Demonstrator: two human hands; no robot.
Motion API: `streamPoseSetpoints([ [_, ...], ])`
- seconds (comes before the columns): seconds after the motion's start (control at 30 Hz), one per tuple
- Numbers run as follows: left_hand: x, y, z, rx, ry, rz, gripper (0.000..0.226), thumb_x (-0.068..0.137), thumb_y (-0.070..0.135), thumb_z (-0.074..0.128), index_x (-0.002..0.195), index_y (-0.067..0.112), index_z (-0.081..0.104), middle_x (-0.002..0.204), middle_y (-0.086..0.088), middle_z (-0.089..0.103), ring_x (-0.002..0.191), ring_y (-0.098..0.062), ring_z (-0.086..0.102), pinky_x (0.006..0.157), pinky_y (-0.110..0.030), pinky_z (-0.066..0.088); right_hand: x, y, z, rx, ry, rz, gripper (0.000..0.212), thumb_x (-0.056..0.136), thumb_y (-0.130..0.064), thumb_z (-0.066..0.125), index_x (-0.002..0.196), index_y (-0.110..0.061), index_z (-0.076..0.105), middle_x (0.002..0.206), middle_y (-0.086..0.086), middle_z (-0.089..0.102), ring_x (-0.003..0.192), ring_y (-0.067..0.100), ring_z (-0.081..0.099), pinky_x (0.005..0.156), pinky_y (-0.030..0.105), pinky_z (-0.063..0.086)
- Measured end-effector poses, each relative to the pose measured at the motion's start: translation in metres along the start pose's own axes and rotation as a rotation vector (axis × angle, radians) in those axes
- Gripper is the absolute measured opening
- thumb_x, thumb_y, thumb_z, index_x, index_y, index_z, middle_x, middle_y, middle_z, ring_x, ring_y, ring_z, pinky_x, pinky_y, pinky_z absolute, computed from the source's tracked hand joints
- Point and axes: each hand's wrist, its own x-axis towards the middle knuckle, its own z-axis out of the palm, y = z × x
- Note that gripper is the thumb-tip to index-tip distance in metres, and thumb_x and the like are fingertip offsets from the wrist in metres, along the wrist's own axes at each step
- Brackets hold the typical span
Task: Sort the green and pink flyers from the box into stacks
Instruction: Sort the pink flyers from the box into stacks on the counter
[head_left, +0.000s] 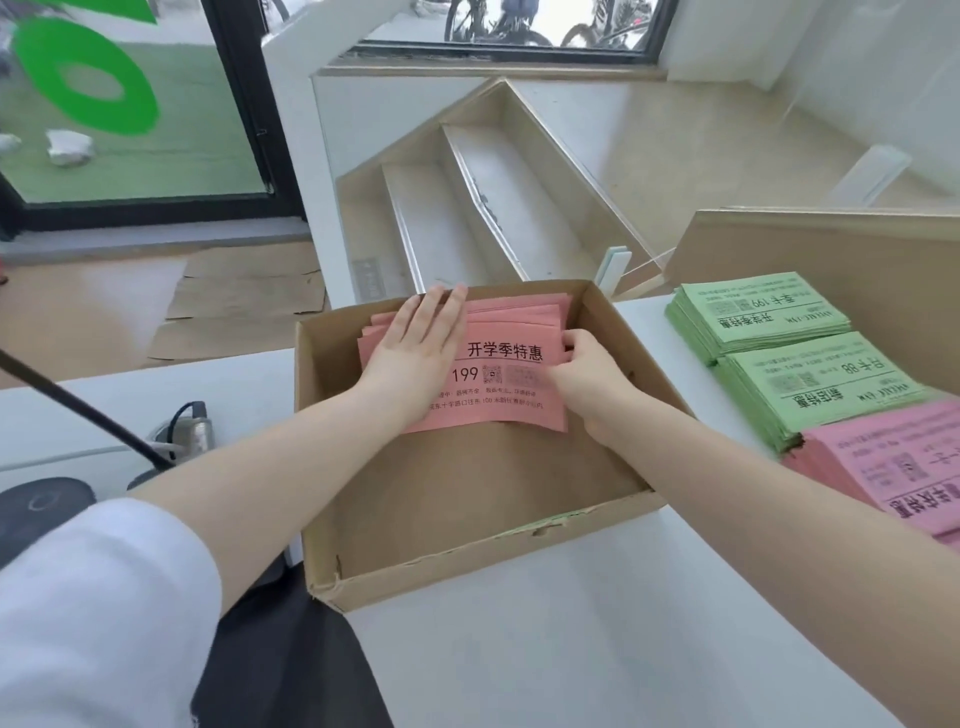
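An open cardboard box (519, 540) sits on the white counter in front of me. A pile of pink flyers (511, 400) lies in its far half. My left hand (415, 348) rests flat on top of the pile with straight fingers. At the pile's right edge, the curled fingers of my right hand (587, 374) grip the pink flyers. To the right of the box lie two green flyer stacks (758, 312) (826, 387) and, nearer to me, a pink stack (904, 462).
A brown cardboard flap (831, 244) stands behind the stacks. A black cable (78, 410) and a small metal device (192, 428) lie on the counter at left. Beyond the counter a stairwell (467, 208) drops away. Bare white counter (597, 639) lies in front of the box.
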Motion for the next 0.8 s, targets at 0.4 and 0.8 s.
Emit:
streamPoseSetpoints([
  [0.4, -0.025, -0.009, -0.066, -0.639, 0.265, -0.012, 0.055, 0.087, 0.035, 0.06, 0.134, 0.013, 0.041, 0.129, -0.005, 0.054, 0.116, -0.025, 0.053, 0.094, -0.033, 0.04, -0.052, -0.004, -0.051, 0.115, -0.132, -0.353, 0.026, 0.093, -0.004, 0.051, 0.084, -0.026, 0.064, 0.081, -0.012, 0.069, 0.072, 0.0, 0.065, 0.066, 0.013, 0.052],
  [0.8, -0.13, 0.103, -0.196, -0.648, 0.116, 0.143, 0.031, 0.094, 0.037, 0.043, 0.125, 0.036, 0.04, 0.092, 0.004, 0.065, 0.082, -0.019, 0.061, 0.069, -0.031, 0.05, -0.141, 0.078, -0.16, 0.438, -0.129, -0.563, 0.033, 0.076, -0.005, 0.065, 0.106, 0.007, 0.06, 0.091, 0.016, 0.07, 0.085, 0.025, 0.066, 0.077, 0.033, 0.055],
])
